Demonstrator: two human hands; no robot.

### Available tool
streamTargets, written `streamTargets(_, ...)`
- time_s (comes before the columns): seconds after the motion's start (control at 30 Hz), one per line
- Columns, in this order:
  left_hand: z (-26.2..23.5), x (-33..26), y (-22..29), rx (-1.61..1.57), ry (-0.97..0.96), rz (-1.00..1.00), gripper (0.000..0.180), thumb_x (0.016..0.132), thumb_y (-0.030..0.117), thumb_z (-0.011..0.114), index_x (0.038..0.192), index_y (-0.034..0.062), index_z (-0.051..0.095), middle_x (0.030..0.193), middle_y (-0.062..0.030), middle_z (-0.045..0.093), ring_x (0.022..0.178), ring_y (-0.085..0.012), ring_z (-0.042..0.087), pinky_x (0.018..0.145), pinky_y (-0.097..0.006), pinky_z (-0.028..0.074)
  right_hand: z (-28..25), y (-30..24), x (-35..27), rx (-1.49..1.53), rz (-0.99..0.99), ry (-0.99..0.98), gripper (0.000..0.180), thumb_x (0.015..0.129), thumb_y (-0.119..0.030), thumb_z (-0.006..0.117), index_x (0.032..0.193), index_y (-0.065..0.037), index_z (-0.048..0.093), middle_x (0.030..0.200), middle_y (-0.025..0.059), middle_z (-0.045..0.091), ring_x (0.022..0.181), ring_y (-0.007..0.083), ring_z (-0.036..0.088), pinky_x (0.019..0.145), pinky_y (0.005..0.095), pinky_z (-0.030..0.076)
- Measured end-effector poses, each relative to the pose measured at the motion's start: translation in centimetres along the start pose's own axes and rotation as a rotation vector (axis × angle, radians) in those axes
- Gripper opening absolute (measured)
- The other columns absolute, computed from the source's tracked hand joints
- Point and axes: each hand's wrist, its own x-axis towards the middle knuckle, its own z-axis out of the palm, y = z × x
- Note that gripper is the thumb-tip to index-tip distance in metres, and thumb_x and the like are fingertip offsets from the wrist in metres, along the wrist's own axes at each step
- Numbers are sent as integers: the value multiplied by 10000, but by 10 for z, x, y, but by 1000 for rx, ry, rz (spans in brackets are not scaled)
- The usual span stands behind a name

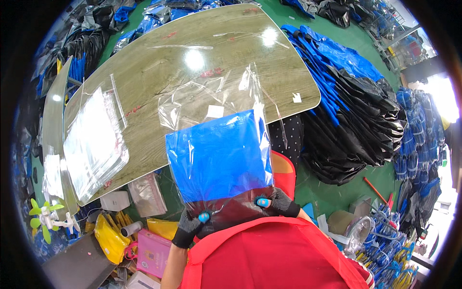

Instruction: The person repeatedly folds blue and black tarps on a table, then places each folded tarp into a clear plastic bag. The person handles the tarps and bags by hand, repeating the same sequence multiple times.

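A clear plastic bag (180, 108) with a folded blue and black sheet (219, 154) inside lies in front of my body. The sheet's blue part is uppermost and its black part is nearest me. My left hand (188, 227), in a dark grey glove with a blue thumb tip, pinches the bag's near left corner. Gloved the same way, my right hand (280, 203) grips the near right corner. The fingers under the bag are partly hidden. The bag's loose far end rests over the wood-patterned table (240, 43), with a small white paper (215, 111) showing there.
A stack of clear bags (94, 144) covers the table's left end. Piles of blue and black fabric (346, 115) stand right of the table. Below left are a pink box (153, 254), yellow bags (109, 239) and a small green fan (46, 219). Blue bundles (418, 130) hang far right.
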Motion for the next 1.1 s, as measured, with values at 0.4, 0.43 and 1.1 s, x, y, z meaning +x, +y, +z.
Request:
streamTargets(0.4, -9, 32, 48, -11, -244, 93, 893, 855, 501, 684, 1488, 21, 276, 1461, -119, 411, 1349, -254, 375, 1112, -413, 332, -8, -124, 24, 246, -88, 166, 790, 765, -340, 821, 1372, -7, 441, 1262, 122, 586, 1150, 225, 560, 1015, 378, 443)
streamTargets(0.43, -7, 31, 52, -28, -105, 106, 882, 860, 505, 673, 1494, 40, 273, 1450, -119, 429, 1323, -259, 414, 1100, -419, 352, 1, -124, 20, 69, -44, 204, 808, 754, -337, 831, 1375, -3, 437, 1288, 130, 572, 1178, 236, 546, 1036, 383, 427)
streamTargets(1.1, -8, 45, 2, -185, -240, 200, 353, 780, 260, 764, 1025, 35, 645, 864, -49, 650, 799, -157, 623, 695, -296, 524, -25, -115, 37, 943, -446, -134, 844, 851, -426, 715, 1465, -6, 316, 1337, 131, 504, 1243, 220, 486, 1037, 348, 397)
